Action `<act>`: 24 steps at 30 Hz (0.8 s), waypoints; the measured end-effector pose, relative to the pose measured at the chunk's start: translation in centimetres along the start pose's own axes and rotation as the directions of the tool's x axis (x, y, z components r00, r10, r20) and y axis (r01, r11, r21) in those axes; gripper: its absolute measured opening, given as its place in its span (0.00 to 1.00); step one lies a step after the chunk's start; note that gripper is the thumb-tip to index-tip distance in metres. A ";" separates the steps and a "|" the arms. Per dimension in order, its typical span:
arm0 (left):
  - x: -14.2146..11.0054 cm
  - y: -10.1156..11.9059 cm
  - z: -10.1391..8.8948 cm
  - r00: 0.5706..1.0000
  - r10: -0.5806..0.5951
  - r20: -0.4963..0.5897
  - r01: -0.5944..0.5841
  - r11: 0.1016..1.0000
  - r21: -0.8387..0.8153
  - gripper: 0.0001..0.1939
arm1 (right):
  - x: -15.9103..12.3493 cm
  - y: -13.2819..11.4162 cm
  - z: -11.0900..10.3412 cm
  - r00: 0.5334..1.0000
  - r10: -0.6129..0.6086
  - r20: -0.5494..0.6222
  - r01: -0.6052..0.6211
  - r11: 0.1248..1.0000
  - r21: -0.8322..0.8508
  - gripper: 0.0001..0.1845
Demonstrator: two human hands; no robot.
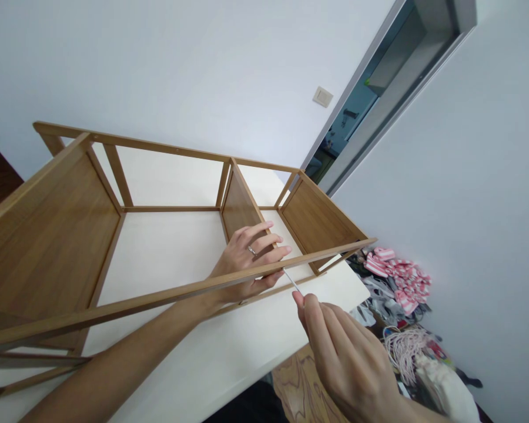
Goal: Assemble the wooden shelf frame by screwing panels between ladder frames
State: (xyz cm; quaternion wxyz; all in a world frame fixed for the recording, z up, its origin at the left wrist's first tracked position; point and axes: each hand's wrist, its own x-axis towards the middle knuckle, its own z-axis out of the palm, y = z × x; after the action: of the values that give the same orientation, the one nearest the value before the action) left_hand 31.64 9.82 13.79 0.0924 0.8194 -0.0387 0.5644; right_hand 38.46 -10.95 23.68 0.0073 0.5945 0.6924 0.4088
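Observation:
A wooden shelf frame [176,286] with slatted rails lies on its side across a white table. My left hand [253,252], with a ring on one finger, reaches under the front rail and wraps round the near end of the middle panel [242,200], thumb below and fingers across its edge. My right hand [352,346] is closed on what looks like a screwdriver [293,281]; only its thin pale shaft shows, the handle being hidden in the hand. The shaft's tip meets the front rail near the middle panel's end, beside my left fingertips.
The white table [264,346] stands against a pale wall with a light switch [322,96]. A doorway [357,100] opens at the upper right. Pink-striped cloth [401,276], coiled cord [405,352] and other items are piled right of the table, above a wooden floor [306,388].

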 end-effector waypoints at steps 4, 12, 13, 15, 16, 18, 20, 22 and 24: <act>0.1 0.1 -0.1 1.000 -0.006 0.004 0.006 1.000 -0.006 0.18 | -0.1 0.0 -0.1 1.000 -0.020 0.012 0.020 1.000 0.017 0.08; 0.1 0.1 0.0 1.000 -0.011 0.001 0.011 1.000 -0.015 0.17 | 0.1 -0.6 -0.1 0.996 -0.082 0.023 0.084 0.990 -0.114 0.07; 0.1 0.1 0.0 1.000 -0.006 0.000 0.006 1.000 -0.010 0.16 | 0.2 -0.7 -0.1 0.996 -0.088 0.025 0.091 0.987 -0.131 0.07; 0.1 0.2 0.0 1.000 0.002 -0.003 -0.002 1.000 -0.001 0.15 | 0.4 -0.9 -0.3 0.995 -0.093 0.039 0.098 0.983 -0.154 0.07; 0.1 0.2 0.0 1.000 0.004 -0.006 -0.004 1.000 0.002 0.15 | 0.6 -0.9 -0.4 0.995 -0.089 0.048 0.096 0.982 -0.164 0.07; 0.1 0.2 0.0 1.000 0.001 -0.003 -0.001 1.000 0.004 0.15 | 0.9 -0.9 -0.8 0.995 -0.074 0.067 0.085 0.980 -0.181 0.08; 0.0 0.1 0.0 1.000 -0.005 0.006 0.005 1.000 0.004 0.15 | 1.3 -0.9 -1.2 0.995 -0.054 0.083 0.069 0.980 -0.187 0.09; -0.1 0.1 0.0 1.000 -0.011 0.011 0.011 1.000 -0.002 0.16 | 1.6 -0.8 -1.5 0.995 -0.045 0.094 0.061 0.983 -0.176 0.10; -0.2 0.1 0.0 1.000 -0.021 0.008 0.021 1.000 -0.015 0.17 | 1.8 -0.6 -1.7 0.994 -0.044 0.103 0.060 0.987 -0.152 0.10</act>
State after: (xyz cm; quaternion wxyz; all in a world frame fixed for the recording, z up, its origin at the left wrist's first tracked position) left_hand 31.59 9.72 13.64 0.1045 0.8213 -0.0348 0.5598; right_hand 36.61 -10.39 25.28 0.0984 0.5934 0.6726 0.4310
